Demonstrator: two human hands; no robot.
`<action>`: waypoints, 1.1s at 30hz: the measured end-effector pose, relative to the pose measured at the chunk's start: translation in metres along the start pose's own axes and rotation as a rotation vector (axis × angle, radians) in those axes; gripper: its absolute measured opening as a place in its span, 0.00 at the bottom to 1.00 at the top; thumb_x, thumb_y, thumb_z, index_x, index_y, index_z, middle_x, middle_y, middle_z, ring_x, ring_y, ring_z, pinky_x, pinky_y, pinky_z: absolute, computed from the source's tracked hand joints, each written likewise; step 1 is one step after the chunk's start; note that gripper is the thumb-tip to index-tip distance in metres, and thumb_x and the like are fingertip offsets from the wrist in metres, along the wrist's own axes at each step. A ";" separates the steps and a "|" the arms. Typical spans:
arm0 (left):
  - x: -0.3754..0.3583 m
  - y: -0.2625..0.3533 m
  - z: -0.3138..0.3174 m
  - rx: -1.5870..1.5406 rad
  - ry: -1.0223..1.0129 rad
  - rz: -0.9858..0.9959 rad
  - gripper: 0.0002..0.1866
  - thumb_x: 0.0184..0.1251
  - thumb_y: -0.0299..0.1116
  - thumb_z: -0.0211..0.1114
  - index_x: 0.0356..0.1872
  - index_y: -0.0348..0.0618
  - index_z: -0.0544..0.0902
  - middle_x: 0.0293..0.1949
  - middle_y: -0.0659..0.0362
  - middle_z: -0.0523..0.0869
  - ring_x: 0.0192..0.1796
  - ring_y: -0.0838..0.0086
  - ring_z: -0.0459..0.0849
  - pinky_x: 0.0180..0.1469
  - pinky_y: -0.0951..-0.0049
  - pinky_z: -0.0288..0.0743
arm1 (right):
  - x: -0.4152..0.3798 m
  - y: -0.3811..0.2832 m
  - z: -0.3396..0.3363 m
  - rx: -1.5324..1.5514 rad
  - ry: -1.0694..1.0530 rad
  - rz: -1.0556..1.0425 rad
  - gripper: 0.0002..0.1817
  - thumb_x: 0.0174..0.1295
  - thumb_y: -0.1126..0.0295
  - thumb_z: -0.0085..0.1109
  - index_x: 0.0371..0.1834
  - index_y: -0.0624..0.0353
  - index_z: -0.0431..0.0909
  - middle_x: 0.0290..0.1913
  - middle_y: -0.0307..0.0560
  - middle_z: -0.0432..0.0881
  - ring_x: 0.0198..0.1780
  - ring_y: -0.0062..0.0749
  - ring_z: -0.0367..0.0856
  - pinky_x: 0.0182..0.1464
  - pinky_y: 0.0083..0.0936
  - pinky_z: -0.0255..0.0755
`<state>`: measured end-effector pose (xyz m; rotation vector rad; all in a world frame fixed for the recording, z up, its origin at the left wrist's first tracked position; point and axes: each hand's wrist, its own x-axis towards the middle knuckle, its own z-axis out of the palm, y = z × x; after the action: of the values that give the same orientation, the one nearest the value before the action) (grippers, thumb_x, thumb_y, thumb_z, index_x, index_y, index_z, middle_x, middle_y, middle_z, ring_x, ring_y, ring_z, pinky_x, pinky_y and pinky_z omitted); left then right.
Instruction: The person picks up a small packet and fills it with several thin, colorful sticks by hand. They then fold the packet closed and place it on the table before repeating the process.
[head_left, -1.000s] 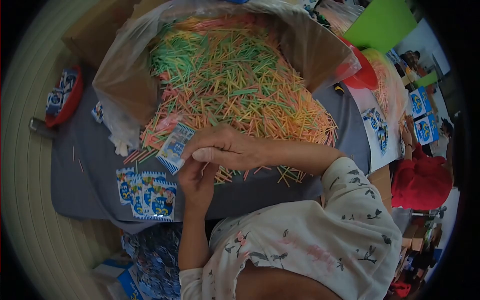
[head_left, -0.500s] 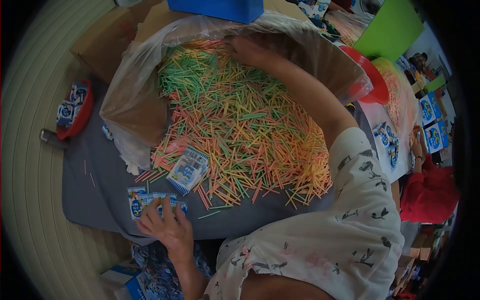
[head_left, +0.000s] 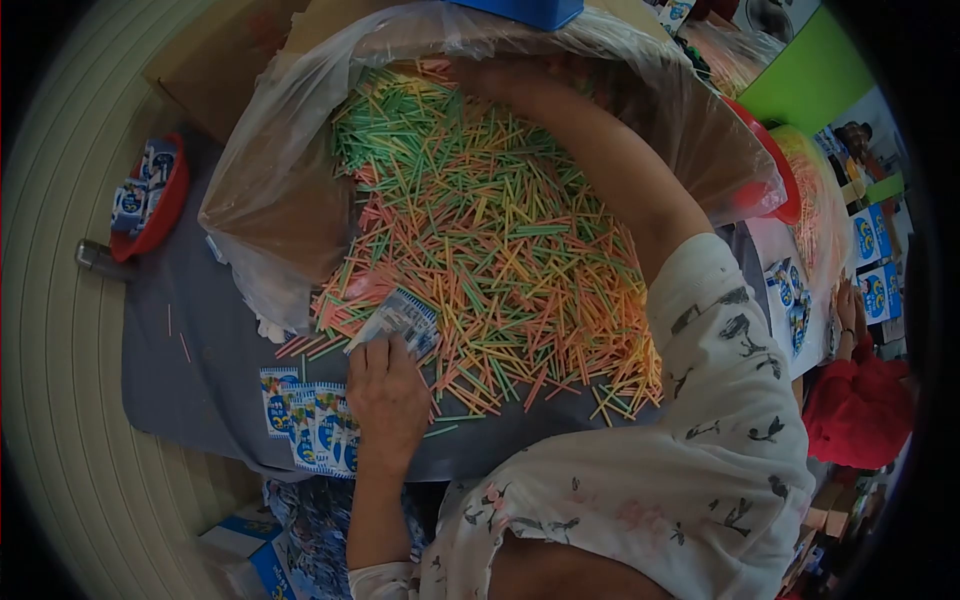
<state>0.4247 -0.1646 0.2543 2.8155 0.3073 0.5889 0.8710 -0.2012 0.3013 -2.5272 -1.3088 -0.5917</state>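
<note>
While your left hand (head_left: 388,392) pinches the small packet (head_left: 400,318) at the edge of the stick pile (head_left: 490,240) and your right hand (head_left: 478,72), its grip hidden, reaches deep into the plastic bag (head_left: 270,200), a careless drag could spill sticks off the bench (head_left: 190,370)

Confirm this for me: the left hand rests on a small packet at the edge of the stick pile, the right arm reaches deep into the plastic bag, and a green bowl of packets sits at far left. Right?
Not quite: the bowl at far left is red, not green, as the head view shows. The rest holds: the left hand touches the small packet by the stick pile, and the right arm reaches into the plastic bag.
</note>
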 end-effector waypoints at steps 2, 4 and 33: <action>0.000 0.000 -0.002 -0.110 0.069 -0.004 0.12 0.61 0.25 0.65 0.44 0.30 0.83 0.40 0.49 0.79 0.44 0.52 0.79 0.47 0.57 0.76 | -0.008 0.001 -0.009 -0.029 -0.082 0.011 0.13 0.69 0.63 0.59 0.50 0.59 0.83 0.45 0.51 0.86 0.44 0.39 0.86 0.48 0.37 0.78; -0.001 -0.003 -0.003 -0.194 0.118 -0.040 0.10 0.63 0.25 0.63 0.43 0.31 0.83 0.38 0.49 0.80 0.42 0.52 0.79 0.46 0.57 0.76 | -0.018 -0.002 -0.022 -0.036 -0.195 0.025 0.14 0.69 0.63 0.60 0.50 0.59 0.83 0.46 0.51 0.86 0.44 0.37 0.86 0.48 0.37 0.78; -0.014 -0.019 0.001 -0.739 0.220 -0.206 0.07 0.57 0.18 0.73 0.37 0.32 0.86 0.34 0.58 0.83 0.33 0.75 0.79 0.36 0.76 0.73 | -0.209 -0.170 -0.112 1.310 -0.281 -0.186 0.39 0.78 0.38 0.22 0.65 0.57 0.77 0.67 0.47 0.76 0.72 0.41 0.69 0.71 0.38 0.63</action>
<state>0.4092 -0.1505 0.2430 1.9914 0.3295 0.7722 0.5958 -0.2982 0.3102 -1.4032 -1.3338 0.5125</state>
